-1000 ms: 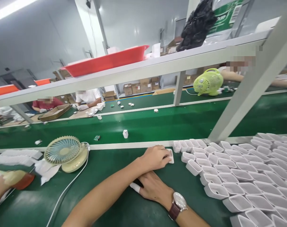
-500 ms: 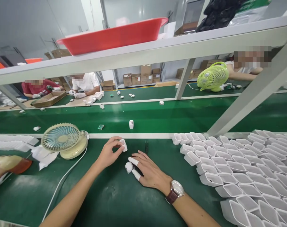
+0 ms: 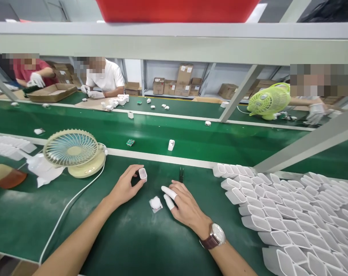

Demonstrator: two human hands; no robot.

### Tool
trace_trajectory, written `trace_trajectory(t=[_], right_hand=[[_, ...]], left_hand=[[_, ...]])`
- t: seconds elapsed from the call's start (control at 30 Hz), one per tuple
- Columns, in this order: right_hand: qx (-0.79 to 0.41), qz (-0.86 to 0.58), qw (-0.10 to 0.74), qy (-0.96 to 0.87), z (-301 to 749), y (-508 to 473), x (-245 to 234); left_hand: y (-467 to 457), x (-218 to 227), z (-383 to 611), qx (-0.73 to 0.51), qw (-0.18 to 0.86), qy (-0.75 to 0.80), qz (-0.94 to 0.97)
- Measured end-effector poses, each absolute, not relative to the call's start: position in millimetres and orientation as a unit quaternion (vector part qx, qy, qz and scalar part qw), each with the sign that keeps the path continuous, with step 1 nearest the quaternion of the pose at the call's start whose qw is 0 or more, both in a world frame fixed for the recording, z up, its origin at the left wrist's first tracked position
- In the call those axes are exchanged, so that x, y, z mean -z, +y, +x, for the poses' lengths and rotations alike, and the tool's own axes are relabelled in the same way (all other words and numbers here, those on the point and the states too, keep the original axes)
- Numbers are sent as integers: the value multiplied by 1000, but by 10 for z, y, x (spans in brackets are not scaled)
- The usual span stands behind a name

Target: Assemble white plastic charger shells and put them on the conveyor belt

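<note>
My left hand (image 3: 124, 187) pinches a small white plastic shell (image 3: 142, 173) between thumb and fingertips, just above the green bench. My right hand (image 3: 185, 205) rests on the bench beside it, fingers spread, with white finger cots on two fingers and a watch on the wrist. A small white part (image 3: 156, 203) lies on the mat between the two hands, right by my right fingertips. Black tweezers (image 3: 181, 174) lie just beyond my right hand.
Several rows of white shells (image 3: 280, 214) fill the bench at right. A cream desk fan (image 3: 73, 151) with a white cable stands at left. One white shell (image 3: 170, 145) and a small circuit board (image 3: 130, 142) sit on the conveyor belt. Other people work across the line beside a green fan (image 3: 268, 101).
My left hand has drawn back from the rows of shells to the left with one shell in it. My right hand has uncrossed and opened beside the small white part. The view has tilted down.
</note>
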State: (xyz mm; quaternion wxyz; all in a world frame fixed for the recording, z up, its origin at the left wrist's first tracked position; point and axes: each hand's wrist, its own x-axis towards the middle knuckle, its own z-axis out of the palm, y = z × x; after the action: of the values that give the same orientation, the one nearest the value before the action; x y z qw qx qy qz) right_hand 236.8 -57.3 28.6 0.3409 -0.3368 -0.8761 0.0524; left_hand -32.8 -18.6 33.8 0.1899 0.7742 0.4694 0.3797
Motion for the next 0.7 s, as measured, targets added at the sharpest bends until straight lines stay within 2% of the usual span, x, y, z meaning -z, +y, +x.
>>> trace_trajectory(t=[0.3,0.53,0.7], right_hand=[[-135,-291,228,-919,2259,-668,-443],[-128,-295,257,-911,2186,-701,-414],[-141,-288,244,-915,2205,-713,-440]], left_hand=[[-223,-320,-336,-362,190,487,772],[-238,-222,-309,-334,189,517,765],[-228,-177,-279,-318,180,533,763]])
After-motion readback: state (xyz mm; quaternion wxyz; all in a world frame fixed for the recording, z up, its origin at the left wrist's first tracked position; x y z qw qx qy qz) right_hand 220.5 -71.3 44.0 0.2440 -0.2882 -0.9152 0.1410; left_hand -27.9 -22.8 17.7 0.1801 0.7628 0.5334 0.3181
